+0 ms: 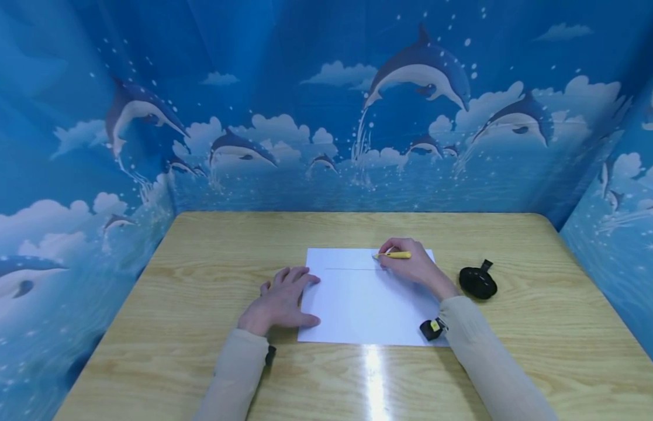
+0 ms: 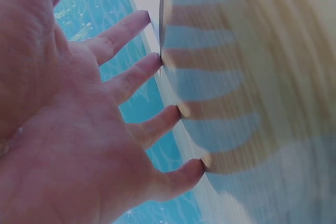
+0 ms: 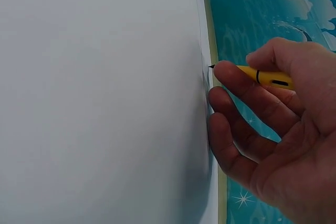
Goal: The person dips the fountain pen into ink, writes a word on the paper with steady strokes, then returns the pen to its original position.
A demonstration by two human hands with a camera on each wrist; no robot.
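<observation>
A white sheet of paper (image 1: 358, 310) lies on the table, with one thin straight line drawn across its upper part. Over the sheet's upper right, my right hand (image 1: 410, 263) pinches a yellow pen (image 1: 398, 255) between thumb and fingers. The dark pen tip points left, close to the paper above the line; whether it touches cannot be told. My left hand (image 1: 281, 301) rests at the sheet's left edge, its fingers (image 2: 134, 80) spread and fairly straight. In the left wrist view its fingertips touch the surface, and nothing is in the palm.
To the right of the sheet sits a small black dish with a short handle (image 1: 477, 283). The wooden table (image 1: 200, 245) reaches back to a blue curtain (image 1: 284, 193) printed with dolphins. A black wrist camera (image 1: 430, 329) hangs over the sheet's lower right corner.
</observation>
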